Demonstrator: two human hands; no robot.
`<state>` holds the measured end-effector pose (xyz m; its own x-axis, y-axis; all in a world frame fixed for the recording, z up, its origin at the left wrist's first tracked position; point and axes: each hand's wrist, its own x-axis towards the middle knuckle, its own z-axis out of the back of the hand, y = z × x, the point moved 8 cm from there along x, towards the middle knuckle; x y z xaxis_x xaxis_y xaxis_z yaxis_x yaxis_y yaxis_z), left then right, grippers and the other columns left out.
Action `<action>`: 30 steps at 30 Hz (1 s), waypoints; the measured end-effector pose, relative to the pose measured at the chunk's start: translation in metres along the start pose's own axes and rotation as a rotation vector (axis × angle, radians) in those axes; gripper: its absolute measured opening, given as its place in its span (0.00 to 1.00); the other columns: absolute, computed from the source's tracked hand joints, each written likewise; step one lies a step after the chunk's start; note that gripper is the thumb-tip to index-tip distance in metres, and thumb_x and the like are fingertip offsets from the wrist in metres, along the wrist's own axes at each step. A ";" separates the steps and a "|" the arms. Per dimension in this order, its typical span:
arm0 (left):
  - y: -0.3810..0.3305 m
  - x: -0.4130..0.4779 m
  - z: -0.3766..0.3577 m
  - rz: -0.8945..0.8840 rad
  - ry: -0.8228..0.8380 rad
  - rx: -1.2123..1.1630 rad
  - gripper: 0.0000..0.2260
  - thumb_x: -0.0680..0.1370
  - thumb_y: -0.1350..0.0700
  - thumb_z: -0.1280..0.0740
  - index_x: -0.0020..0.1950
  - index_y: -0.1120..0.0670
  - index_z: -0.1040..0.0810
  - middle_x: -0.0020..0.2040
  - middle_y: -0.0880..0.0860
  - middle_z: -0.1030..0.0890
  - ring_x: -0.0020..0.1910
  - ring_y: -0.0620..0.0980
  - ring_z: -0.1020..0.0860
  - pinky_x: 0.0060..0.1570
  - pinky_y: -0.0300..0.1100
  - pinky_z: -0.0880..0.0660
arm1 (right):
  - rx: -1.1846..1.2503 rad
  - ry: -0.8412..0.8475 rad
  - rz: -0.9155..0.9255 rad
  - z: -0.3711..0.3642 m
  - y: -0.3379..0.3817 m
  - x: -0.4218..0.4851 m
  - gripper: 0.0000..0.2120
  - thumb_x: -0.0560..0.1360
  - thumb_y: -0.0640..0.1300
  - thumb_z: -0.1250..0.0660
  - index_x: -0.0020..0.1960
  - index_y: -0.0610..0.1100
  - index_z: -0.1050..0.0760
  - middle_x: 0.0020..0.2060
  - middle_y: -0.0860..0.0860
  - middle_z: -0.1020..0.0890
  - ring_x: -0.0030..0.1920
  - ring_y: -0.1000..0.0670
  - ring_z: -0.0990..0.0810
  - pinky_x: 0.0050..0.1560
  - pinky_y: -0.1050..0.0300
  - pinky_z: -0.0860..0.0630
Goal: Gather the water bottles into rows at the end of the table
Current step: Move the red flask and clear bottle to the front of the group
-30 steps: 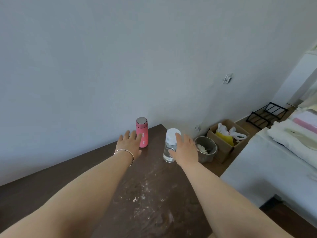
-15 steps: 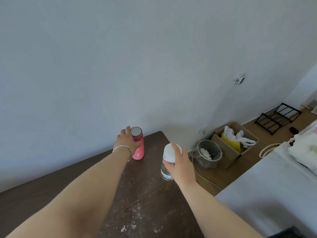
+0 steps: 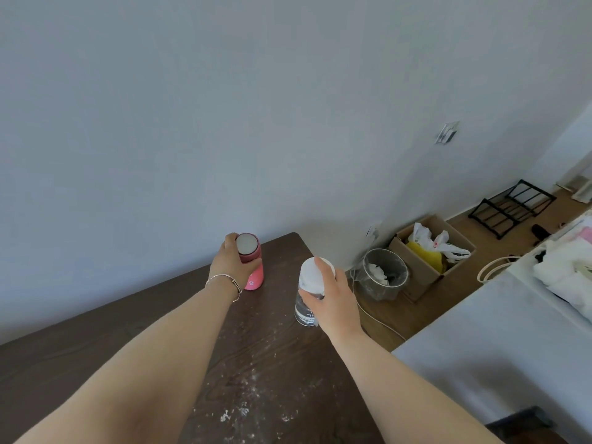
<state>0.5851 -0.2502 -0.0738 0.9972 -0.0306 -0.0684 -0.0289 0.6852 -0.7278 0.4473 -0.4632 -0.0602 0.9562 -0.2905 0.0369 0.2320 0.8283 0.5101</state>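
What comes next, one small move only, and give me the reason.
Probably slide the clear bottle in toward the pink bottle near the table's far corner. The right hand is wrapped around the clear one, which stands apart near the table's right edge, while the left hand grips the pink one. Closing that gap would start a row.

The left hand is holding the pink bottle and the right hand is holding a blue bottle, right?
Not quite. The head view shows the right hand holding a clear bottle with a white cap, not blue. The left hand does hold the pink bottle.
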 end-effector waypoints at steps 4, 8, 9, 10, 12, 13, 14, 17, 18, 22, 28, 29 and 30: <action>0.006 -0.026 0.011 -0.016 0.033 0.010 0.29 0.70 0.49 0.25 0.65 0.51 0.35 0.59 0.54 0.23 0.53 0.57 0.23 0.51 0.49 0.25 | 0.017 -0.009 0.002 0.008 0.014 -0.013 0.36 0.79 0.57 0.28 0.81 0.55 0.41 0.75 0.45 0.31 0.70 0.44 0.24 0.64 0.56 0.19; 0.010 -0.062 0.031 -0.038 0.037 -0.024 0.27 0.69 0.50 0.25 0.63 0.50 0.34 0.57 0.52 0.22 0.52 0.54 0.23 0.50 0.46 0.26 | 0.034 -0.031 0.013 0.017 0.038 -0.036 0.36 0.78 0.56 0.26 0.80 0.55 0.39 0.72 0.45 0.29 0.69 0.43 0.24 0.65 0.51 0.19; 0.012 -0.071 0.036 -0.042 0.037 -0.035 0.27 0.69 0.50 0.25 0.63 0.49 0.33 0.56 0.52 0.22 0.51 0.53 0.23 0.49 0.46 0.26 | 0.043 -0.036 0.010 0.018 0.044 -0.044 0.36 0.78 0.55 0.26 0.80 0.55 0.39 0.72 0.45 0.29 0.69 0.43 0.24 0.65 0.50 0.19; 0.013 -0.081 0.042 -0.050 0.037 -0.042 0.26 0.69 0.50 0.25 0.62 0.49 0.33 0.56 0.51 0.22 0.50 0.53 0.23 0.49 0.46 0.26 | 0.056 -0.038 0.001 0.020 0.050 -0.053 0.36 0.78 0.55 0.26 0.80 0.55 0.39 0.72 0.45 0.29 0.69 0.43 0.24 0.65 0.50 0.19; 0.016 -0.102 0.056 -0.066 0.038 -0.049 0.26 0.69 0.50 0.25 0.61 0.49 0.33 0.56 0.51 0.22 0.50 0.53 0.23 0.50 0.47 0.25 | 0.088 -0.044 -0.027 0.023 0.060 -0.074 0.35 0.78 0.55 0.27 0.80 0.56 0.40 0.72 0.46 0.29 0.69 0.42 0.24 0.66 0.49 0.20; 0.018 -0.112 0.063 -0.069 0.037 -0.055 0.26 0.68 0.50 0.25 0.61 0.49 0.33 0.56 0.51 0.22 0.51 0.53 0.23 0.51 0.48 0.24 | 0.106 -0.049 -0.043 0.025 0.064 -0.084 0.35 0.78 0.55 0.27 0.80 0.56 0.40 0.73 0.46 0.30 0.70 0.42 0.25 0.67 0.49 0.21; 0.021 -0.123 0.070 -0.072 0.035 -0.062 0.26 0.68 0.50 0.25 0.61 0.49 0.33 0.56 0.51 0.21 0.51 0.53 0.22 0.51 0.48 0.24 | 0.126 -0.053 -0.060 0.026 0.068 -0.095 0.35 0.78 0.55 0.27 0.80 0.56 0.40 0.73 0.46 0.30 0.70 0.42 0.25 0.67 0.49 0.21; 0.029 -0.153 0.090 -0.091 0.021 -0.068 0.26 0.68 0.50 0.25 0.61 0.49 0.33 0.57 0.51 0.22 0.51 0.53 0.22 0.51 0.47 0.25 | 0.180 -0.064 -0.087 0.028 0.082 -0.129 0.34 0.79 0.52 0.27 0.81 0.57 0.39 0.73 0.46 0.30 0.70 0.40 0.25 0.67 0.47 0.23; 0.032 -0.163 0.095 -0.093 0.021 -0.063 0.26 0.68 0.50 0.25 0.62 0.49 0.33 0.57 0.50 0.22 0.51 0.53 0.23 0.51 0.47 0.25 | 0.196 -0.066 -0.095 0.029 0.085 -0.139 0.34 0.79 0.52 0.27 0.81 0.57 0.38 0.73 0.46 0.30 0.70 0.40 0.25 0.67 0.47 0.24; 0.047 -0.203 0.115 -0.074 0.010 -0.062 0.26 0.69 0.50 0.26 0.62 0.48 0.33 0.56 0.49 0.22 0.50 0.52 0.23 0.49 0.46 0.26 | 0.233 -0.063 -0.126 0.029 0.094 -0.175 0.35 0.78 0.50 0.28 0.81 0.57 0.38 0.71 0.46 0.30 0.68 0.39 0.24 0.64 0.48 0.25; 0.067 -0.268 0.139 -0.022 -0.046 -0.079 0.26 0.69 0.50 0.26 0.63 0.48 0.34 0.56 0.49 0.23 0.49 0.52 0.24 0.46 0.44 0.28 | 0.259 -0.049 -0.087 0.029 0.106 -0.220 0.34 0.78 0.49 0.28 0.80 0.57 0.38 0.70 0.46 0.29 0.66 0.38 0.23 0.59 0.49 0.25; 0.070 -0.281 0.142 -0.012 -0.060 -0.082 0.27 0.69 0.50 0.26 0.64 0.49 0.34 0.55 0.49 0.23 0.49 0.52 0.24 0.46 0.44 0.28 | 0.268 -0.041 -0.074 0.029 0.107 -0.229 0.34 0.78 0.49 0.28 0.80 0.57 0.37 0.70 0.46 0.29 0.65 0.38 0.23 0.59 0.49 0.25; 0.073 -0.295 0.146 0.002 -0.076 -0.088 0.27 0.69 0.50 0.26 0.64 0.48 0.34 0.55 0.49 0.23 0.50 0.52 0.23 0.47 0.45 0.27 | 0.278 -0.031 -0.061 0.028 0.108 -0.239 0.34 0.78 0.49 0.28 0.80 0.57 0.37 0.70 0.46 0.29 0.65 0.39 0.23 0.59 0.49 0.26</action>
<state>0.2986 -0.0846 -0.0069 0.9994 0.0283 -0.0203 -0.0335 0.6184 -0.7852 0.2383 -0.3179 0.0105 0.9348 -0.3544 0.0230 0.2273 0.6468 0.7280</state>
